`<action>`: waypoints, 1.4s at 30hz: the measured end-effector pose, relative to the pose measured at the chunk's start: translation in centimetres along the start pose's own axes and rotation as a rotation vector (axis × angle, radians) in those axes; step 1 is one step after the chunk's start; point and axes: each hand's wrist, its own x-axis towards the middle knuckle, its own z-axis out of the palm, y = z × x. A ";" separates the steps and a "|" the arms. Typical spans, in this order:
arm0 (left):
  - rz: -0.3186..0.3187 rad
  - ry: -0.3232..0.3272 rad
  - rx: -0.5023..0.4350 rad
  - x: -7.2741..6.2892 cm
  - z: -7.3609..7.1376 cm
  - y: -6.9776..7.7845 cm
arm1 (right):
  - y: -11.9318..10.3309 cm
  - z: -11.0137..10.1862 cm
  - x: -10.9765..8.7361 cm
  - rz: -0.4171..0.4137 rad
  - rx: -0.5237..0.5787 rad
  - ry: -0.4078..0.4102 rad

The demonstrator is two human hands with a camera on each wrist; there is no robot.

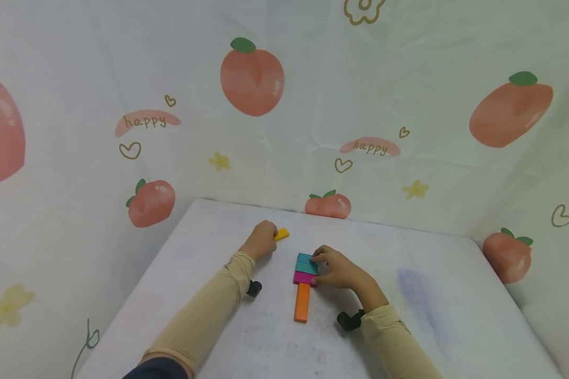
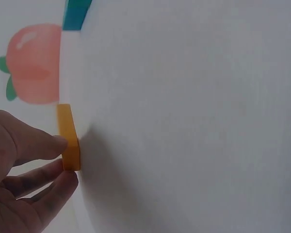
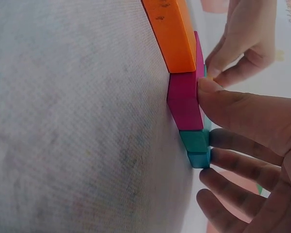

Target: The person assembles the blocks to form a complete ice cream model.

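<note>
My left hand (image 1: 260,240) pinches a yellow block (image 1: 282,234) between thumb and fingers, beyond the joined row of blocks. In the left wrist view the thumb lies on one face of it. A magenta block (image 1: 303,277), a teal block (image 1: 306,268) and a bluish-teal block (image 1: 305,258) lie side by side, and an orange block (image 1: 302,303) extends from the magenta one toward me. My right hand (image 1: 340,269) rests at the row's right side, its thumb touching the magenta block (image 3: 185,102) and its extended fingers by the teal blocks.
The blocks lie on a white-covered table (image 1: 246,337), with a bluish stain at the right. Behind it hangs a white cloth (image 1: 294,158) printed with peaches, hearts and flowers. A dark wrist device (image 1: 350,320) shows under the right wrist, another (image 1: 254,288) by the left.
</note>
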 end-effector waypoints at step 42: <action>0.172 -0.196 -0.064 0.8 2.8 4.4 | 0.2 -0.6 0.5 0.021 -0.024 -0.029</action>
